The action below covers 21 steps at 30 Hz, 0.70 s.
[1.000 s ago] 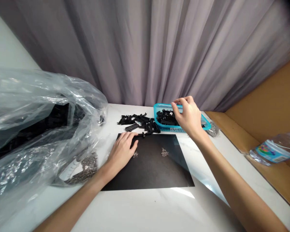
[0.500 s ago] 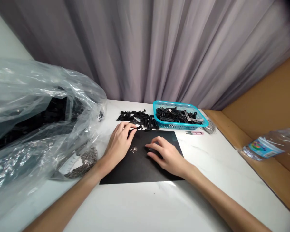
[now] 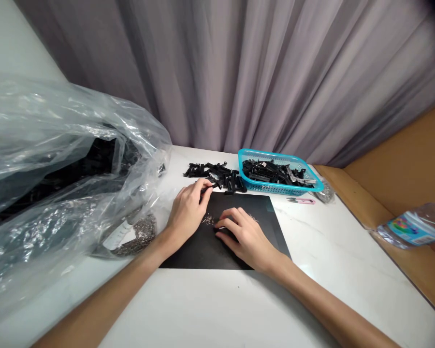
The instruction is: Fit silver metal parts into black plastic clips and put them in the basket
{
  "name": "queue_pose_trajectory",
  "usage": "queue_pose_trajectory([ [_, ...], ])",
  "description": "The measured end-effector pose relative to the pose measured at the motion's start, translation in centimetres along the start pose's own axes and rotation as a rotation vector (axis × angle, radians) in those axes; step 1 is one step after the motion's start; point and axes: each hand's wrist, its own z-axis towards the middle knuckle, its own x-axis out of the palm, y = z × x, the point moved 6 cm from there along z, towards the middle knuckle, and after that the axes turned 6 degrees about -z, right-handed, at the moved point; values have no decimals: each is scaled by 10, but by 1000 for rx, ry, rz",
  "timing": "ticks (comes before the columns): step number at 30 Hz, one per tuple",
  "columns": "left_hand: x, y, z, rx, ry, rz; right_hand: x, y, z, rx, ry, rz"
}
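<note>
A black mat [image 3: 271, 224] lies on the white table [image 3: 217, 304]. My left hand [image 3: 188, 212] rests at the mat's far left corner and pinches a small black plastic piece [image 3: 207, 189] taken from the loose pile of black pieces [image 3: 217, 175] just behind. My right hand [image 3: 244, 237] lies on the mat with fingertips down on a small metal part, beside a little heap of tiny metal springs [image 3: 208, 220]. A turquoise basket [image 3: 281, 189] of black pieces stands at the back right of the mat.
A big clear plastic bag [image 3: 58, 169] with black and metal parts fills the left side. A smaller bag of metal parts [image 3: 137, 234] lies beside it. Pink snips [image 3: 301, 200] lie by the basket. A water bottle [image 3: 409, 227] rests on a cardboard box at right. A grey curtain hangs behind.
My right hand came back from the turquoise basket down onto the mat and then shifted left toward the springs. My left hand lifted its fingers onto a black piece at the pile's edge.
</note>
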Motion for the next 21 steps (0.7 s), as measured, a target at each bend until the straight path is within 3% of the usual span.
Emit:
queue_pose_trajectory([
  [6,0,-1,-1,13,-9,-3,0,2,0,-33,-70,-45],
  [15,3,-3,-3,19,7,0,-2,12,-9,-114,162,-66],
  [18,5,-2,-4,24,16,-3,-1,8,-7,-77,108,-1],
  [21,8,-2,-5,31,24,-8,0,1,-3,-11,-42,63],
])
